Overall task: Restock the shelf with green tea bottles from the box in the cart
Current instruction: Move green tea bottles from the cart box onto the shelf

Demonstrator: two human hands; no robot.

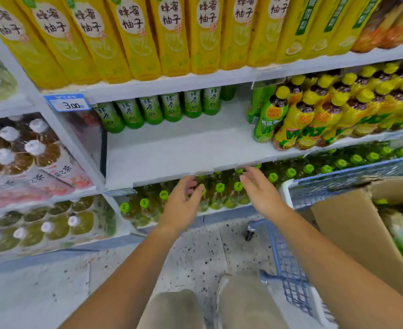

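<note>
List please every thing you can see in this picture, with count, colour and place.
yellow cartons: many, yellow, top shelf
green tea bottles: about seven, green, back of the middle shelf
middle shelf: one, white, front part bare
yellow-cap bottles: many, yellow and green, middle shelf right
green-cap bottles: many, green caps, lower shelf
price tag: one, blue and white, shelf edge left
white-cap bottles: many, brown, left shelves
box: one, brown, in cart, open
cart: one, blue, right
left hand: open, empty
right hand: open, empty
</note>
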